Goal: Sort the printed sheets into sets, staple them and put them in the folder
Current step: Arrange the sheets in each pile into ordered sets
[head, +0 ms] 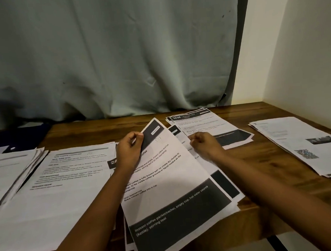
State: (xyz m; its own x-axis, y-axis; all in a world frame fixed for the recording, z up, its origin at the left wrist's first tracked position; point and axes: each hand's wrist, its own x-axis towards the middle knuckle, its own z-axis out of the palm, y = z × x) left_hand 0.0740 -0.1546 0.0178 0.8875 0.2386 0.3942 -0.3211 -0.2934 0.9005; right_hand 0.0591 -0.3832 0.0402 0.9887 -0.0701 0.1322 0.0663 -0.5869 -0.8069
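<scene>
A: Left hand (130,147)?
B: Pinching the far left corner of the top sheet (173,173), thumb against curled fingers, right on the dark header.
A: Right hand (202,144)?
B: Curled, knuckles up, just right of that sheet, over the pile (222,184) beneath. Gripping paper or not: cannot tell.
A: Lie of the sheet?
B: Long axis from the near table edge away, leaning a little. Header end far, black footer band near and hanging past the edge. Print lines climbing to the right. Lifted and bowed at the pinched corner.
A: Around it?
B: More paper on the table (259,158): a left pile (67,180), a fanned pile (8,170) at far left, a "3638" pile (203,127) behind the right hand, a right pile (297,146) well apart. Also a dark blue flat thing (16,138) at the far left corner.
A: Table and room?
B: Brown wood, glossy grain, straight front edge. Behind, a grey-green curtain (117,50) in soft folds down to the tabletop. To the right, a plain cream wall (291,40).
A: Paper?
B: Thin, white, rectangular, with black blocks and grey print, uneven at the stack edges.
</scene>
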